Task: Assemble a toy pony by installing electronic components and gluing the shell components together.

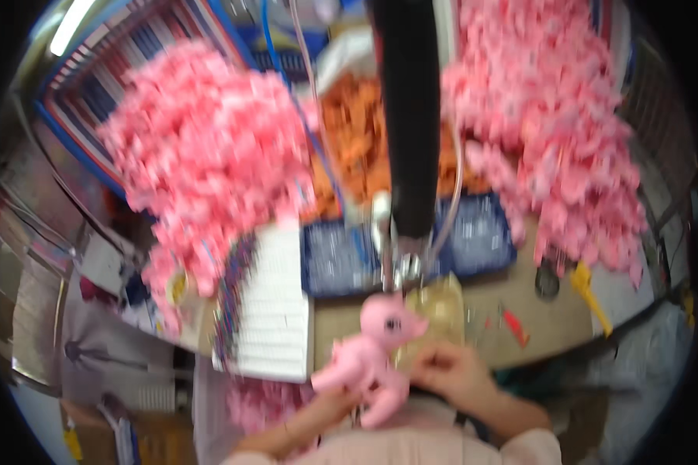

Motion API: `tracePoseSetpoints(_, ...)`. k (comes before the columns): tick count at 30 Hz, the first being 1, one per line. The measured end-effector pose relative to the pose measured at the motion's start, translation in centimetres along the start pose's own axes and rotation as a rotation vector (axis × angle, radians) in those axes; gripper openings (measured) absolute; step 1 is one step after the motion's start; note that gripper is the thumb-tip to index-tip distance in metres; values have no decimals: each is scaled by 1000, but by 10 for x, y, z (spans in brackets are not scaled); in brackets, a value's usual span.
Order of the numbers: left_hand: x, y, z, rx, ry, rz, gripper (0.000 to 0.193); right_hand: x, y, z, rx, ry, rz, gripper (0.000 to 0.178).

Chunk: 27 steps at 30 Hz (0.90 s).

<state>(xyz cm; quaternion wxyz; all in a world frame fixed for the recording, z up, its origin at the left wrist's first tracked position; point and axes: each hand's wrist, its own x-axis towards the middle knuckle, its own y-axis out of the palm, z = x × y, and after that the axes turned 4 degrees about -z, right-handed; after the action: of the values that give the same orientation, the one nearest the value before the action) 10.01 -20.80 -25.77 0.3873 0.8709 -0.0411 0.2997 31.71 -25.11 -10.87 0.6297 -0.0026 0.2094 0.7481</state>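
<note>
The left grip (335, 401) is closed around the pink toy (361, 364), holding it over the front edge of the desk (554, 319), its head just below the metal tip (388, 267) under a black column (407, 116); whether they touch, I cannot tell. The right grip (451, 375) is beside the toy, fingers bent; blur hides whether it grasps anything. Beyond are a white tray (275, 310), a blue tray (337, 260), orange pieces (353, 132) and two pink heaps, left (202, 132) and right (551, 116).
</note>
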Motion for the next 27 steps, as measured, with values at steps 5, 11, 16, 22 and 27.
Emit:
tracePoseSetpoints(5, 51, 82, -23, 399, -88, -1276, 43, 14, 2, -13, -185, -144, -90, 7)
tracePoseSetpoints(11, 69, 67, -15, 424, 150, -1337, 53, 27, 7, -24, -344, -322, -131, 8)
tracePoseSetpoints(16, 66, 67, -17, 573, 78, -1315, 72, 20, 0, -15, -351, -330, -143, 7)
tracePoseSetpoints(22, 69, 64, -12, 405, 138, -1390, 54, 23, 9, -32, -462, -400, -179, 14)
tracePoseSetpoints(27, 57, 57, -11, 808, 112, -1191, 75, 32, 8, -36, -219, -307, -182, 50)
